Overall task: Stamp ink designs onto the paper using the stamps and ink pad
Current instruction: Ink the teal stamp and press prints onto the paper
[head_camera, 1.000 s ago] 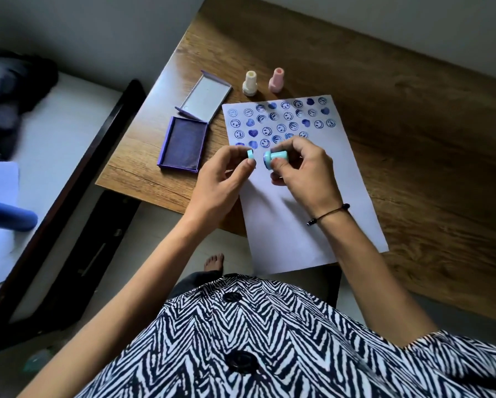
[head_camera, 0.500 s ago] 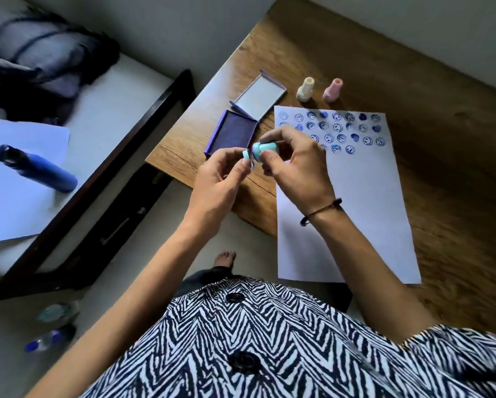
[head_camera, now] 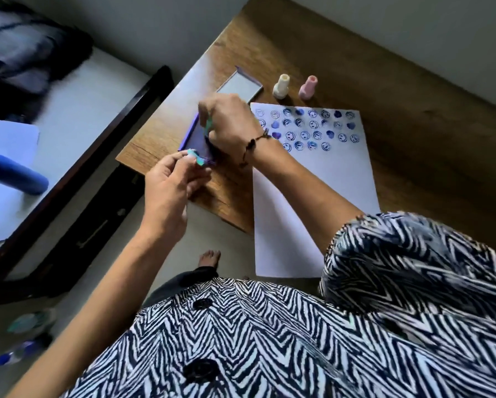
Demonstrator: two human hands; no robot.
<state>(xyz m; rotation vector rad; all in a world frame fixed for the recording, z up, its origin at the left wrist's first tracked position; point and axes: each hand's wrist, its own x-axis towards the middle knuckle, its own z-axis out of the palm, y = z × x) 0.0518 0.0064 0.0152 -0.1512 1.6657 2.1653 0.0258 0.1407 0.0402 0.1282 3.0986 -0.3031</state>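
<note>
The right hand (head_camera: 229, 124) holds the teal stamp (head_camera: 208, 127) in a closed grip, face down over the ink pad (head_camera: 196, 139), left of the paper (head_camera: 327, 173). The left hand (head_camera: 169, 182) pinches the stamp's cap (head_camera: 196, 160) near the pad's front edge. Press squarely and briefly, then lift straight up before moving to the paper.

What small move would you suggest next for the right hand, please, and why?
Probably lift the stamp off the ink pad and carry it to the paper: the right hand holds it down at the pad, and the fourth row of prints looks unfinished.
</note>
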